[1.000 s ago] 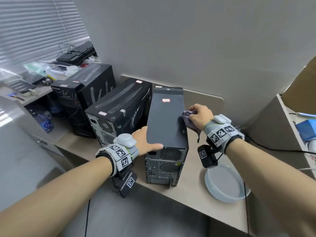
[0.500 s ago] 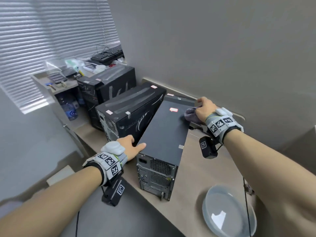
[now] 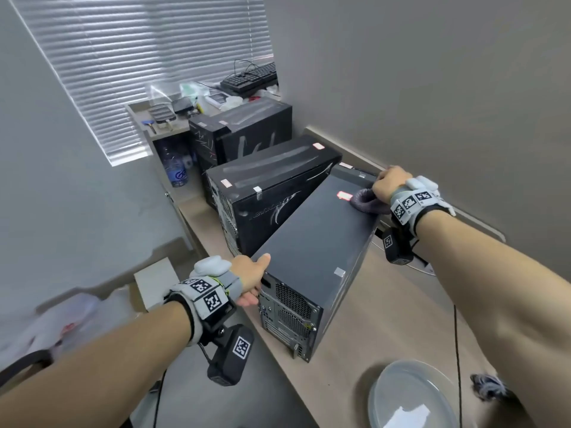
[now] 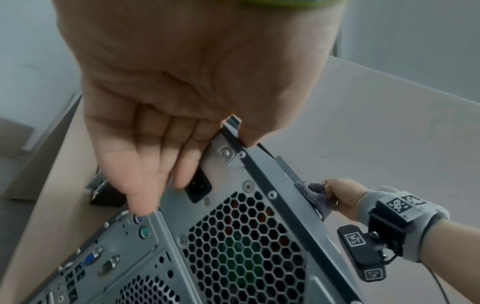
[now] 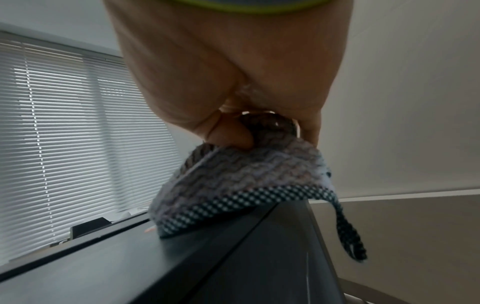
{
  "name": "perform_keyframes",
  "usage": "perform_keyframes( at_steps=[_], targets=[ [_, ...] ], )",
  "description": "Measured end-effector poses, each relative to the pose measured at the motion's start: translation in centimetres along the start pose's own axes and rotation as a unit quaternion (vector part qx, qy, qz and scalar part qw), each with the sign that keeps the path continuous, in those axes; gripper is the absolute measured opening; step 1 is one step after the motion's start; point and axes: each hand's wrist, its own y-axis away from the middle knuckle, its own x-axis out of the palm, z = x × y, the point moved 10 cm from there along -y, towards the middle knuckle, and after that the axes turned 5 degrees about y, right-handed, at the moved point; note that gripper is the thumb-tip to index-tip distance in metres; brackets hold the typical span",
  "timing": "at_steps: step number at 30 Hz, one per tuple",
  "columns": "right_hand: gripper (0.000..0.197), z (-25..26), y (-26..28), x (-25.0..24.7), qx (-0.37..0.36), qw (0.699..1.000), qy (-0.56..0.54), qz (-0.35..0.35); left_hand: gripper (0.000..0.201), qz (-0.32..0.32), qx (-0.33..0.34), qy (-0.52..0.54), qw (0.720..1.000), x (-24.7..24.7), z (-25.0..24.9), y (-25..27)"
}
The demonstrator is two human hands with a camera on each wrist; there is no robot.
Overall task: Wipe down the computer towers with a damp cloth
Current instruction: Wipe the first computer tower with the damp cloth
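Observation:
The nearest computer tower (image 3: pixel 315 242) is dark grey and stands on the desk (image 3: pixel 386 310) with its rear panel towards me. At the far end of its top, my right hand (image 3: pixel 387 183) grips a bunched grey knitted cloth (image 3: pixel 364 202) and holds it on the panel beside a red sticker. In the right wrist view the cloth (image 5: pixel 233 181) lies on the tower's top edge (image 5: pixel 182 267), with one strip hanging off. My left hand (image 3: pixel 250 278) braces the rear top corner: thumb on top, straight fingers (image 4: pixel 145 185) flat on the rear panel (image 4: pixel 246 246).
Two black towers (image 3: pixel 272 186) (image 3: pixel 244 131) stand close to the left of the grey one. A clear shallow bowl (image 3: pixel 411 396) and a dark rag (image 3: pixel 488 387) sit at the desk's front right. A thin cable (image 3: pixel 457 335) crosses the desk. The wall is just behind my right hand.
My right hand has carried the cloth along the tower's top towards its far end. My left hand has slid off the top back to the rear corner. The head view swung left.

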Motion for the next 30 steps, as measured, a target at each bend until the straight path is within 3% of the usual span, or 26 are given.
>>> perform_keyframes(
  at_steps=[5, 9, 13, 20, 24, 30],
  targets=[
    [0.024, 1.1, -1.3, 1.4, -0.018, 0.998, 0.003, 0.055, 0.066, -0.038, -0.003, -0.008, 0.999, -0.1, -0.3, -0.3],
    [0.024, 0.1, -3.6, 2.3, -0.011, 0.999, 0.001, 0.034, 0.065, -0.037, -0.004, 0.007, 0.999, 0.1, -0.5, 0.0],
    [0.017, -0.3, -1.0, 1.1, -0.001, 1.000, 0.000, 0.026, 0.065, -0.047, -0.003, 0.019, 0.999, -1.0, -1.1, -0.7],
    [0.037, -2.3, 1.7, 0.4, 0.066, 0.997, 0.021, 0.028, 0.059, -0.096, 0.016, -0.004, 0.995, -5.0, -3.7, -4.7],
    [0.033, -4.0, 3.8, -0.1, 0.117, 0.993, 0.022, 0.010, 0.049, -0.063, 0.059, -0.005, 0.996, -6.0, -6.1, -7.6],
    [0.030, -6.2, 6.0, 0.3, 0.174, 0.984, -0.016, -0.013, 0.052, -0.053, 0.065, 0.013, 0.996, -6.7, -8.0, -10.0]
  ],
)
